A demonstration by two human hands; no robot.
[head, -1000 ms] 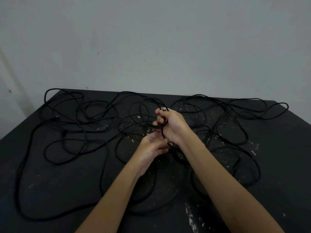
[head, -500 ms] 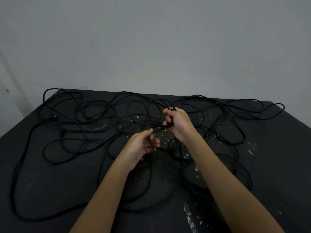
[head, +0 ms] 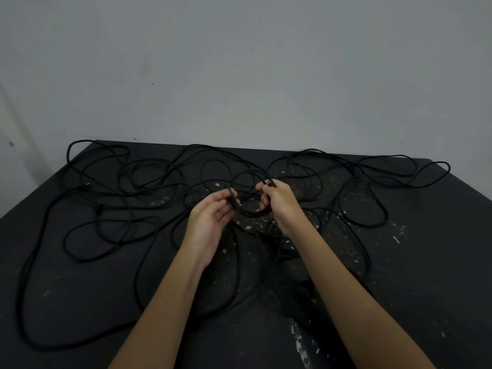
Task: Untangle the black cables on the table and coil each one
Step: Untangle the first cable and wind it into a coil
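Both hands were raised above the middle of the paint-flecked black table (head: 426, 262): the left hand (head: 213, 219) pinched a short sagging loop (head: 251, 214) of cable with curled fingers, and the right hand (head: 277, 203) gripped its other side. Around them the thin black cables (head: 127, 182) sprawled tangled across the tabletop.

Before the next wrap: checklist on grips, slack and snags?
1. Left hand grip: ok, its fingers pinch the held cable.
2. Right hand grip: ok, its fingers curl round the held cable.
3. Slack between the hands: ok, it sags in a short loop.
4. Loose cables free of crossings: not ok, strands overlap across the table.
5. Where the held cable runs below the hands: cannot tell, black on black.
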